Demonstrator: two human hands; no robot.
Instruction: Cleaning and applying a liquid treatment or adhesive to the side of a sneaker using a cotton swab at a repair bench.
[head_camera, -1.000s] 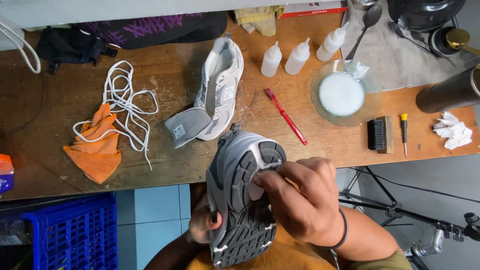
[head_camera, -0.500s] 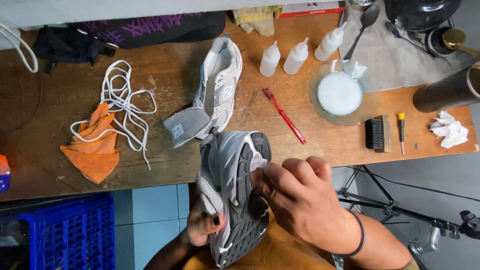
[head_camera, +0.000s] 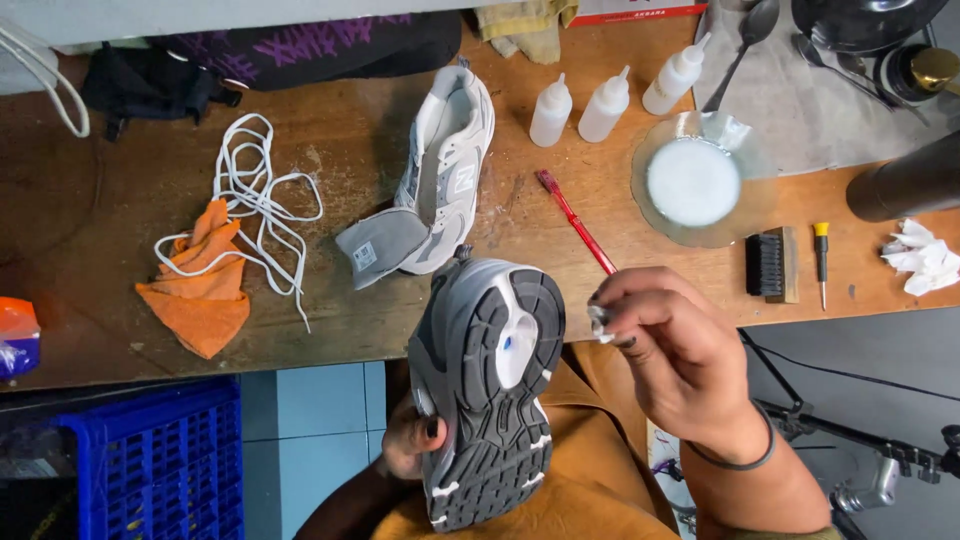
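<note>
Holding a grey sneaker sole-up at lower centre of the head view, the left hand wraps the shoe's left edge from beneath, fingers curled around it. The sneaker's long axis runs near vertical in the frame, toe end toward the table edge, heel toward the person's lap.

Right hand: just right of the sole and clear of it, fingertips pinched shut on a small pale object, too small to identify. The sole lies to the left of these fingers; this hand is the nearer to the forefoot tread. Nothing stands between them.

On the wooden table:
- second sneaker, upright, upper centre, with a grey insole against it;
- red-handled brush, diagonal, just above the right hand;
- glass dish of white liquid;
- three squeeze bottles;
- small black brush;
- white laces and orange cloth, left.

Blue crate: lower left.
</note>
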